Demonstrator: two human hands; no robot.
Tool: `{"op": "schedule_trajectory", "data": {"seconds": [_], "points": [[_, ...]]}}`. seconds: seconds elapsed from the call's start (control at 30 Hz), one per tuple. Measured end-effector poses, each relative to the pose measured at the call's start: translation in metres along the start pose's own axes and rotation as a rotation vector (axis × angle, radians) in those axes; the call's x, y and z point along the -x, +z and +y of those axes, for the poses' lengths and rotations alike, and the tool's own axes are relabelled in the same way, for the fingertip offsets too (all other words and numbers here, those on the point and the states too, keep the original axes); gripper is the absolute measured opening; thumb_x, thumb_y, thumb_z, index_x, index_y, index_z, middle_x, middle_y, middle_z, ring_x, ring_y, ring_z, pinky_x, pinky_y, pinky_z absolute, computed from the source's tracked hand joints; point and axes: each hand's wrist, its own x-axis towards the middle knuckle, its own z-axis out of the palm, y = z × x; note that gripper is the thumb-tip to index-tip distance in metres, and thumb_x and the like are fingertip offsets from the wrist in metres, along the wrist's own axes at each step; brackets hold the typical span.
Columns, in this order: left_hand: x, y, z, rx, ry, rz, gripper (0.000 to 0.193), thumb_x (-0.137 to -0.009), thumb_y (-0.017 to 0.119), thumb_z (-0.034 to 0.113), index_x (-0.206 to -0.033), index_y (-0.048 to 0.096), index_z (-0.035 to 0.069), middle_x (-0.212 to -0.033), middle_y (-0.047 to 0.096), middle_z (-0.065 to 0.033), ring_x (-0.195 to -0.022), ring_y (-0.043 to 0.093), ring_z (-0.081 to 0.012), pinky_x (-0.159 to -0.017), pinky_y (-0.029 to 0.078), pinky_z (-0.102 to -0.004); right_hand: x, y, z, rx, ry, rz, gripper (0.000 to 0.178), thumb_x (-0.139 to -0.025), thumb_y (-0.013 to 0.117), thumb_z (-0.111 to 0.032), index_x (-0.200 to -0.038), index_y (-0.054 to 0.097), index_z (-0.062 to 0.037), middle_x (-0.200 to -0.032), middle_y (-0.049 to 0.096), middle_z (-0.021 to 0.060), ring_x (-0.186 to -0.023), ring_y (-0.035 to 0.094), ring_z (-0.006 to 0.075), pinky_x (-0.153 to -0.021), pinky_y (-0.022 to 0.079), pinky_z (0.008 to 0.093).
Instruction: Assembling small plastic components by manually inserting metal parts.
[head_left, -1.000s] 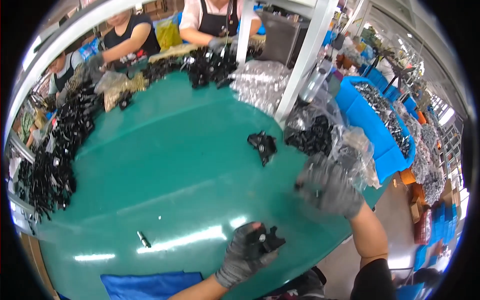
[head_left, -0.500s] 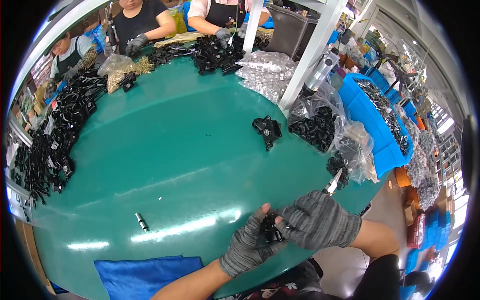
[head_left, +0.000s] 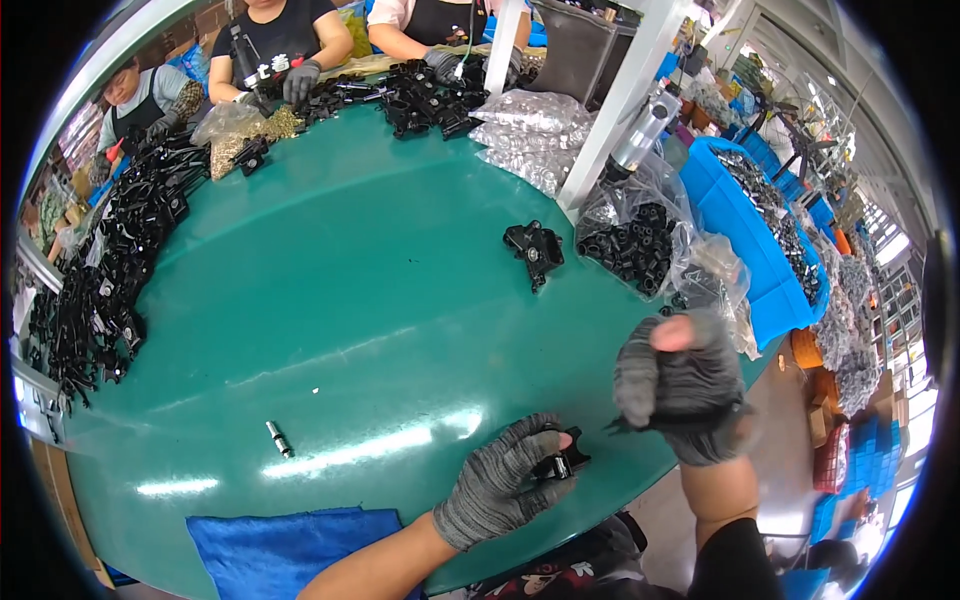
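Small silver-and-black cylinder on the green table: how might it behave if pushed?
The small cylinder would probably roll, being slender and lying on its side. The glossy green tabletop may let it slide too. Its metallic sheen suggests it is likely stiff.

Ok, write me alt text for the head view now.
Gloved left hand grips a small black part at a green table; the blurred right hand is near a clear bag of black pieces. A blue cloth lies at the table's near edge.

Glossy tabletop [head_left: 330, 290], satiny cloth [head_left: 290, 550], shiny black part [head_left: 576, 456]
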Motion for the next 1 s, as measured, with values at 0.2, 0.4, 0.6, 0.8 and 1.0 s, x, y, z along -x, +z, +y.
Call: {"op": "schedule_trajectory", "data": {"seconds": [0.2,0.4,0.6,0.8,1.0], "points": [[0.020,0.012,-0.019,0.523,-0.394,0.045,0.069,-0.076,0.081,0.007,-0.135,0.045,0.009,-0.124,0.060,-0.0150,-0.107,0.065,-0.0264,-0.088,0.054,-0.0352,0.003,0.039,0.007,-0.147,-0.258,-0.131,0.046,-0.083,0.067,-0.043,-0.100,0.060,-0.0009,-0.080,0.060,0.0167,-0.068,0.058,0.0287,-0.065,0.051,0.0427],[0.022,0.015,-0.021,0.303,-0.328,-0.082,0.060,-0.077,0.079,-0.001,-0.128,0.049,0.008,-0.125,0.057,-0.0176,-0.107,0.064,-0.0290,-0.087,0.054,-0.0366,0.033,0.051,0.021,-0.025,-0.151,0.366,0.061,-0.084,0.064,-0.063,-0.078,0.059,-0.0028,-0.067,0.056,0.0105,-0.059,0.054,0.0193,-0.053,0.045,0.0347],[0.013,0.010,-0.010,0.381,-0.231,0.024,0.052,-0.074,0.080,-0.005,-0.115,0.050,0.007,-0.127,0.054,-0.0212,-0.114,0.061,-0.0312,-0.091,0.053,-0.0379,0.014,0.038,0.046,-0.138,-0.255,0.288,0.064,-0.083,0.066,-0.054,-0.115,0.056,0.0015,-0.081,0.054,0.0076,-0.067,0.049,0.0129,-0.057,0.038,0.0266],[0.014,0.019,-0.016,0.655,-0.618,0.028,0.050,-0.074,0.079,-0.007,-0.112,0.049,0.006,-0.128,0.053,-0.0220,-0.115,0.060,-0.0302,-0.093,0.052,-0.0385,0.029,0.036,0.035,-0.199,-0.190,0.275,0.065,-0.083,0.071,-0.050,-0.115,0.053,0.0029,-0.088,0.053,0.0122,-0.071,0.048,0.0158,-0.061,0.040,0.0290],[0.004,0.008,-0.002,0.332,-0.105,0.053,0.054,-0.072,0.079,-0.009,-0.114,0.050,0.007,-0.129,0.051,-0.0205,-0.115,0.060,-0.0295,-0.093,0.052,-0.0385,0.019,0.041,0.039,-0.263,-0.323,0.261,0.058,-0.085,0.070,-0.044,-0.115,0.050,0.0019,-0.089,0.051,0.0109,-0.074,0.048,0.0175,-0.062,0.041,0.0304]]}}
